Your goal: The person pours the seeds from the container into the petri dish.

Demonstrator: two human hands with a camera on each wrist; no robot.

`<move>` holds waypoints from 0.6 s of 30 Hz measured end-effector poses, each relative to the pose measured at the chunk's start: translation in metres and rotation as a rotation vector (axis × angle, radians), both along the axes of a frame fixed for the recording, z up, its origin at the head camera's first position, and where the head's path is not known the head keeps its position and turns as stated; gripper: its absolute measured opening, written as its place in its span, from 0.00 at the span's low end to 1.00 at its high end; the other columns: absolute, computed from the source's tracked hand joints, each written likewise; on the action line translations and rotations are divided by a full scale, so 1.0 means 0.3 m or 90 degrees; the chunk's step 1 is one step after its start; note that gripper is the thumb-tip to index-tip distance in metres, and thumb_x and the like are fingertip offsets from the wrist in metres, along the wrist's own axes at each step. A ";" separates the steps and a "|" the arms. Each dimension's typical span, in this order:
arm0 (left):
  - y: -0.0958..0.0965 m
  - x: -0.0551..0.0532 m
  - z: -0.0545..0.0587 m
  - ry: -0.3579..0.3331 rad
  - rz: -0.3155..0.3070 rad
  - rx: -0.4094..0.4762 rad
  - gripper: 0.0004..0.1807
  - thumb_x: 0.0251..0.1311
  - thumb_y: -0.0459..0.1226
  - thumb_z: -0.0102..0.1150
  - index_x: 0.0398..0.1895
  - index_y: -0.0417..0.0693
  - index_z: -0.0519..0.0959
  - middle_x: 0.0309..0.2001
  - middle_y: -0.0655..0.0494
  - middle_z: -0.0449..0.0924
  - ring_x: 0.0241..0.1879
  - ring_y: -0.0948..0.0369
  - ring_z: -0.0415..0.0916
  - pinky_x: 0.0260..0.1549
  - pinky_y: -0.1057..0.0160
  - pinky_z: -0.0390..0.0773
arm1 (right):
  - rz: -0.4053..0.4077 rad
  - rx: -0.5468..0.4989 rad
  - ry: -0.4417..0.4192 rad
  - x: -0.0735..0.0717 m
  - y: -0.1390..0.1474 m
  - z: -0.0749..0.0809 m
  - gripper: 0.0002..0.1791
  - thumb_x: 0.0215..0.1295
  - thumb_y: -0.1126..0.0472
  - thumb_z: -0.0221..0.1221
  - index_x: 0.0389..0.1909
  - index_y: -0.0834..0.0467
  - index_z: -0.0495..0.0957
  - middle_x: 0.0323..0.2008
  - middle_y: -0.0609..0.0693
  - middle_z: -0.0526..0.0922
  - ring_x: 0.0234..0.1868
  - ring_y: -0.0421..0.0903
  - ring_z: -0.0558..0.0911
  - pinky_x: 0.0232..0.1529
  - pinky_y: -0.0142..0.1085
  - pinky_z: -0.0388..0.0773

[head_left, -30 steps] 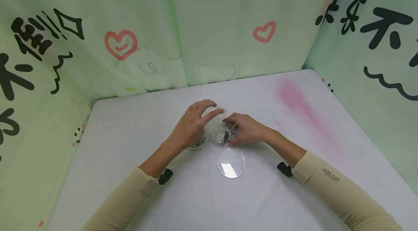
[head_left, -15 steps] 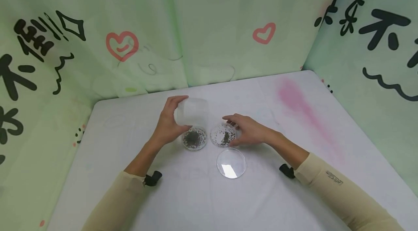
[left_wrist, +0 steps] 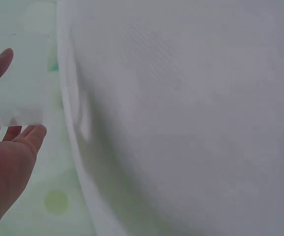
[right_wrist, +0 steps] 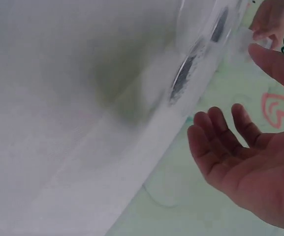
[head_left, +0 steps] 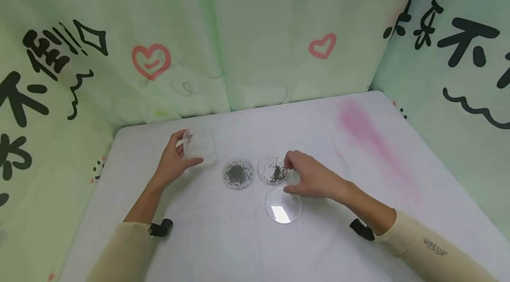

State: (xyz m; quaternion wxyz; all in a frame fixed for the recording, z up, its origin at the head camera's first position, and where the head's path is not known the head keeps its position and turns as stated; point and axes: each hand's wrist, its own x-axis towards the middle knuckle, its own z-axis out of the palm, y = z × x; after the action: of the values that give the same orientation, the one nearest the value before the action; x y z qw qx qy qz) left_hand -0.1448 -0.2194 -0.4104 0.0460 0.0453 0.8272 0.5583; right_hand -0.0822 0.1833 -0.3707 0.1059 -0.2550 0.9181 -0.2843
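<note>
My left hand [head_left: 173, 158] grips a clear plastic container [head_left: 201, 147] between thumb and fingers, lifted over the left part of the table. In the left wrist view the container [left_wrist: 21, 81] looks see-through, with its far side out of frame. Two shallow round dishes [head_left: 237, 174] stand side by side mid-table, each with dark grains and white specks. Beside the right dish [head_left: 268, 168] is my right hand [head_left: 312, 175], its fingers loosely bent and holding nothing; in the right wrist view that hand [right_wrist: 250, 162] is apart from the dishes.
A clear round lid [head_left: 283, 211] lies flat in front of the right dish, close to the right thumb. White cloth covers the table [head_left: 223, 242], with a pink stain at right. A green printed curtain [head_left: 263, 69] stands behind and along both sides.
My left hand has moved left, away from the dishes, carrying the clear container. The right hand has drawn back slightly from the right dish. Both dishes and the lid stay in place.
</note>
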 end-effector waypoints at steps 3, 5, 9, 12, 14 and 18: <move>-0.037 0.010 -0.025 -0.020 0.007 -0.008 0.56 0.57 0.32 0.76 0.82 0.49 0.50 0.79 0.44 0.54 0.80 0.44 0.58 0.76 0.43 0.62 | 0.002 0.052 -0.031 0.059 -0.018 0.009 0.28 0.54 0.55 0.76 0.49 0.60 0.72 0.45 0.52 0.77 0.45 0.48 0.75 0.48 0.42 0.77; -0.052 0.013 -0.037 -0.025 0.009 -0.010 0.55 0.57 0.32 0.76 0.83 0.49 0.50 0.79 0.44 0.55 0.80 0.43 0.57 0.76 0.42 0.61 | 0.006 0.087 -0.042 0.090 -0.028 0.011 0.31 0.53 0.54 0.77 0.50 0.60 0.71 0.45 0.51 0.75 0.44 0.46 0.73 0.46 0.41 0.77; -0.072 0.022 -0.049 -0.038 -0.003 -0.010 0.55 0.58 0.31 0.75 0.83 0.47 0.48 0.79 0.42 0.54 0.80 0.40 0.56 0.77 0.41 0.59 | 0.017 0.113 -0.034 0.132 -0.044 0.000 0.36 0.49 0.54 0.80 0.52 0.62 0.69 0.44 0.50 0.73 0.43 0.47 0.72 0.44 0.41 0.76; -0.080 0.027 -0.050 -0.046 -0.016 -0.004 0.55 0.59 0.30 0.74 0.83 0.46 0.47 0.79 0.41 0.54 0.79 0.40 0.56 0.77 0.42 0.58 | 0.019 0.107 -0.021 0.149 -0.051 -0.012 0.39 0.48 0.54 0.81 0.54 0.62 0.69 0.45 0.51 0.74 0.44 0.48 0.73 0.45 0.43 0.77; -0.082 0.026 -0.047 -0.043 -0.022 0.002 0.55 0.60 0.30 0.73 0.84 0.45 0.46 0.80 0.41 0.53 0.79 0.39 0.57 0.77 0.42 0.58 | 0.023 0.104 -0.009 0.151 -0.054 -0.016 0.40 0.47 0.54 0.81 0.55 0.62 0.69 0.46 0.51 0.74 0.45 0.48 0.73 0.46 0.44 0.78; -0.085 0.011 -0.044 -0.037 -0.023 -0.002 0.56 0.61 0.30 0.72 0.84 0.47 0.45 0.81 0.41 0.51 0.79 0.38 0.56 0.77 0.43 0.58 | 0.030 0.106 0.007 0.144 -0.058 -0.018 0.41 0.46 0.54 0.82 0.56 0.62 0.68 0.47 0.52 0.74 0.46 0.49 0.73 0.46 0.44 0.78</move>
State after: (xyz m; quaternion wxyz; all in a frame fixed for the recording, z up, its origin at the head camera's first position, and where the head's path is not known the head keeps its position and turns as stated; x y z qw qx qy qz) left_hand -0.1415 -0.2450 -0.4236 0.0804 0.0436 0.8253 0.5572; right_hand -0.0389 0.1660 -0.3762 0.1282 -0.2687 0.9328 -0.2032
